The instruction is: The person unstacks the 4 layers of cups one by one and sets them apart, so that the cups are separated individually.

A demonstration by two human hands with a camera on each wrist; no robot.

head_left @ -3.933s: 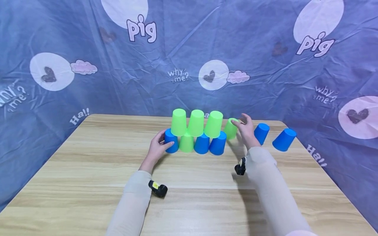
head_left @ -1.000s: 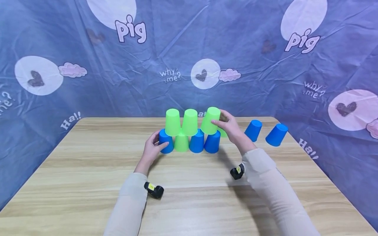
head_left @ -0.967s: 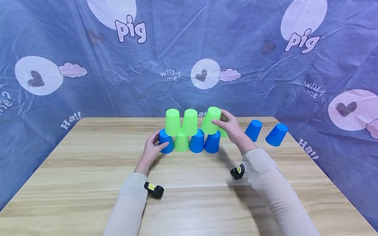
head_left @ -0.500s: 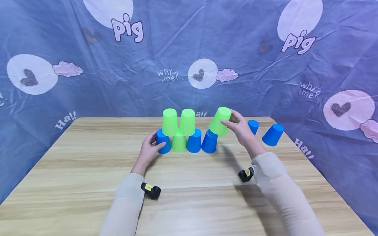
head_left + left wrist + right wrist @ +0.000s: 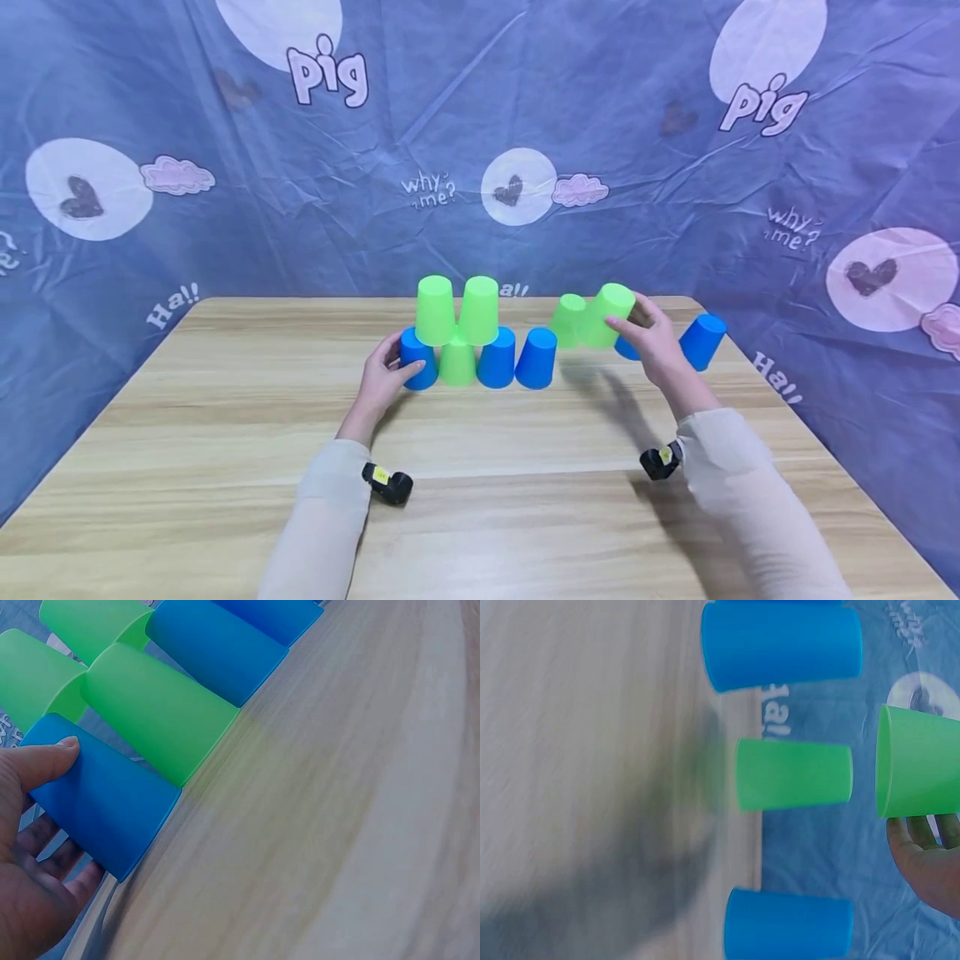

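My left hand (image 5: 381, 385) grips the leftmost blue cup (image 5: 105, 795) of the bottom row, thumb in front and fingers behind. Upside down beside that cup stand a green cup (image 5: 457, 362) and two more blue cups, the nearer a middle blue cup (image 5: 496, 358), the other an end blue cup (image 5: 536, 358). Two green cups, a left one (image 5: 435, 311) and a right one (image 5: 479, 311), rest on top as a second layer. Off to the right, my right hand (image 5: 656, 342) holds a tilted green cup (image 5: 922, 761) above the table, its mouth downward.
Behind the held cup, another green cup (image 5: 795, 774) stands on the wooden table (image 5: 510, 500). A partly hidden blue cup (image 5: 627, 346) and a far-right blue cup (image 5: 703, 342) stand farther right. A printed blue cloth (image 5: 390, 225) hangs behind the table.
My right hand has taken the third upper green cup off the stack's right end and carried it rightward, a little lower. My left hand keeps its grip on the blue cup.
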